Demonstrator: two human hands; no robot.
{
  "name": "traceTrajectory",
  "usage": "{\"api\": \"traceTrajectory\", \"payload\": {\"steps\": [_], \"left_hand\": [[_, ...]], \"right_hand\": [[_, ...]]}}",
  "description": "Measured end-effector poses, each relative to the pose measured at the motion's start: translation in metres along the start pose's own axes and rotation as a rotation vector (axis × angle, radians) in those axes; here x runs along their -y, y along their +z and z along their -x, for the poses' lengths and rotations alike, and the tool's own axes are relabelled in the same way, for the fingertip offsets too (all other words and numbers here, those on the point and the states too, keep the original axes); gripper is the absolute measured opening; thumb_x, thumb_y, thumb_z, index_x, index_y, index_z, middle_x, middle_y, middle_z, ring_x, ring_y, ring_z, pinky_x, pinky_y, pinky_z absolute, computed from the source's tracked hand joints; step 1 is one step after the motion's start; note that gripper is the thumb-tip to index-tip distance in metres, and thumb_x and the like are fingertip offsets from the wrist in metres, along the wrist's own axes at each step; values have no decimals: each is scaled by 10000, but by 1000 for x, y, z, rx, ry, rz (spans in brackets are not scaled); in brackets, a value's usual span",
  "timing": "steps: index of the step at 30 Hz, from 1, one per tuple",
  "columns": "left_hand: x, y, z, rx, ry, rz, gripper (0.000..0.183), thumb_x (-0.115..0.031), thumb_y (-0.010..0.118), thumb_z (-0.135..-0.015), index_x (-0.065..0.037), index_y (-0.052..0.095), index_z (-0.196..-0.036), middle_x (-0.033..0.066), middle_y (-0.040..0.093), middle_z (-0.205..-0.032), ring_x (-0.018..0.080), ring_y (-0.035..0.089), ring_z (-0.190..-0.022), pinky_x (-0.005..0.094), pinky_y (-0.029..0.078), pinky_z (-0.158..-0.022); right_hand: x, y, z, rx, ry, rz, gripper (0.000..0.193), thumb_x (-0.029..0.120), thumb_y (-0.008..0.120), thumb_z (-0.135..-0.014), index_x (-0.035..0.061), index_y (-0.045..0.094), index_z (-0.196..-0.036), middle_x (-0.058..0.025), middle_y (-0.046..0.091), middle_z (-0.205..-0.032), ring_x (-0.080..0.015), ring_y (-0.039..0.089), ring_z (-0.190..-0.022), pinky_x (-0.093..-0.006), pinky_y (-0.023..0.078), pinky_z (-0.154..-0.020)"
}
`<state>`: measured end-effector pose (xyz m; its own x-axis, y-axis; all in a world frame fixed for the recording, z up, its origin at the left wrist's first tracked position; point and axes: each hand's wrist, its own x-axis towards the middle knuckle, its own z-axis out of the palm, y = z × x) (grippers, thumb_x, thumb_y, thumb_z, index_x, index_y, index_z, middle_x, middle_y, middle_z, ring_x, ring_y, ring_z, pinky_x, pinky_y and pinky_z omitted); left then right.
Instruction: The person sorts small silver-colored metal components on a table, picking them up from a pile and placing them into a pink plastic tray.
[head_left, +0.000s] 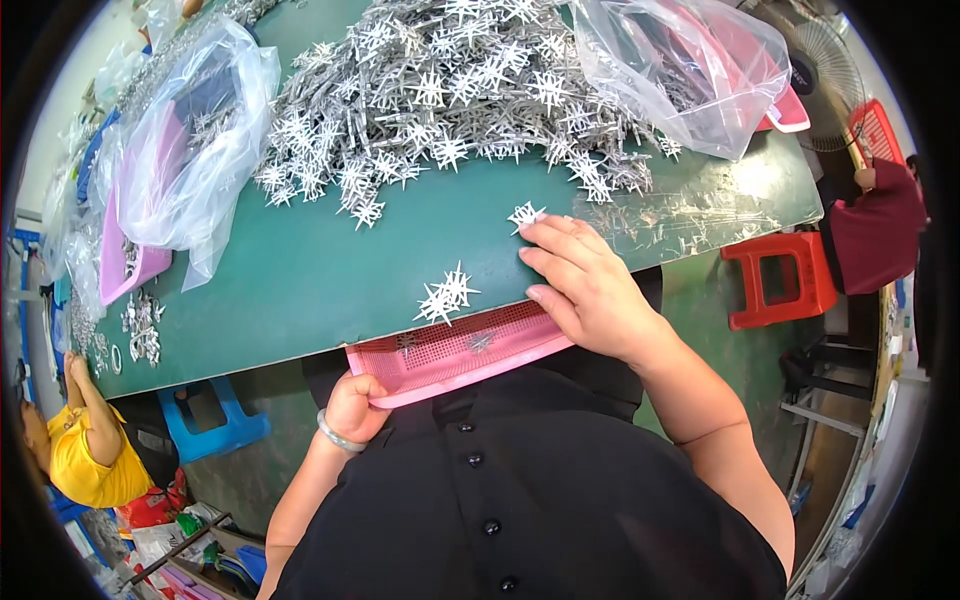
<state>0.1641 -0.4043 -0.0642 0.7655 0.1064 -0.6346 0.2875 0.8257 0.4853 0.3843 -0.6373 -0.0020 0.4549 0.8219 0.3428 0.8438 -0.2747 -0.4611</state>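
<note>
From far away, I cannot see the back edge of the pink basket, which the green table hides, nor most fingers of the left hand, covered by this basket, nor whether the right hand pinches or only touches its silvery piece, and my view's upper border cuts the silvery heap.

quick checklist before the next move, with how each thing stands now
- Left hand gripping the pink basket: ok, it holds the near left corner.
- Basket up against the table: ok, no gap shows along the edge.
- Right hand at a metal piece: ok, fingertips touch it.
- Table clear between right hand and basket: not ok, a small cluster lies near the edge.
- Basket supported underneath: cannot tell, its underside is hidden.
</note>
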Motion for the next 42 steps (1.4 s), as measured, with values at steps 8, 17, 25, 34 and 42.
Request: {"api": "traceTrajectory", "payload": {"steps": [8,17,25,34,42], "left_hand": [[0,-4,1,-39,-18,-16,560,73,405,-588,28,505,-1137,124,557,-1115,275,514,-1072,392,369,-987],[2,-8,-4,-33,-25,-21,567,65,412,-595,55,477,-1157,130,549,-1129,271,515,-1076,385,372,-982],[0,-1,-6,-25,-20,-34,573,64,413,-595,55,482,-1164,132,557,-1134,266,520,-1078,376,374,-982],[0,-3,-5,-43,-27,-58,594,70,407,-583,45,476,-1173,126,545,-1150,273,508,-1097,382,370,-989],[-3,8,-3,-77,-24,7,579,105,389,-586,42,482,-1153,120,545,-1118,255,519,-1060,327,401,-926]], "right_hand": [[-10,-10,1,-34,-53,-73,273,52,622,-735,2,581,-1000,-139,548,-1149,-328,492,-1120,-458,352,-973],[-23,-13,-4,-175,147,198,318,45,616,-725,-18,567,-1033,-180,526,-1131,-378,466,-1092,-435,386,-935],[-15,-12,0,-57,58,-47,300,15,615,-718,-4,581,-1016,-139,542,-1132,-352,477,-1099,-417,398,-936],[-10,-5,-3,-47,25,32,290,36,615,-731,-9,568,-1015,-163,523,-1147,-358,470,-1100,-422,397,-930],[-11,-10,-3,-203,38,56,268,12,610,-717,-7,579,-982,-151,550,-1092,-344,501,-1046,-414,410,-902]]}}
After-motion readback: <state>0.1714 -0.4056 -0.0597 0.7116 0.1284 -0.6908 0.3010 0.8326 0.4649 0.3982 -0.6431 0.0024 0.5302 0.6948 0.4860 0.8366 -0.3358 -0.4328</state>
